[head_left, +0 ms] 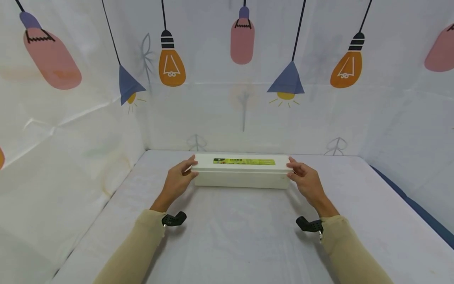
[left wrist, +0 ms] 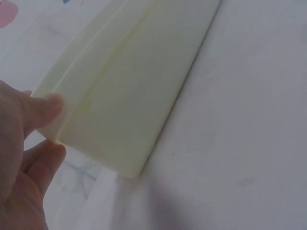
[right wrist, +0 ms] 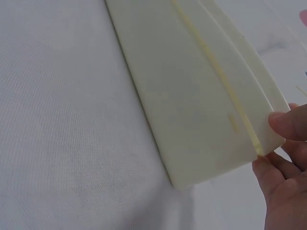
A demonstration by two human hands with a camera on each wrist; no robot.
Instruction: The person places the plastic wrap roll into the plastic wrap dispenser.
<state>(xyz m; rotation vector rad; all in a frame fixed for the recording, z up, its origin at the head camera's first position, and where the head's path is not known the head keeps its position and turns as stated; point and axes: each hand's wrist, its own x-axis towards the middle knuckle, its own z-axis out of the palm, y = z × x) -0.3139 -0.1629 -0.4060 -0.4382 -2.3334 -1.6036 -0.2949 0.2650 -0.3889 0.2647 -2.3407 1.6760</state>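
Observation:
A long white plastic box (head_left: 241, 180) lies across the far part of the table, its lid (head_left: 248, 169) on top with a yellow-green label (head_left: 244, 161). My left hand (head_left: 178, 180) pinches the left end of the lid between thumb and fingers. At the opposite end, my right hand (head_left: 307, 182) grips the lid the same way. In the left wrist view the thumb (left wrist: 48, 108) presses on the lid's front face. The right wrist view shows the other thumb (right wrist: 288, 123) on the lid's edge. A yellowish seam runs between lid and body; what is inside is hidden.
A white cloth covers the table (head_left: 241, 236). Behind it hangs a white curtain (head_left: 213, 110) printed with lamps and bulbs, continuing along the left side. Black straps with small devices (head_left: 173, 219) sit at both wrists.

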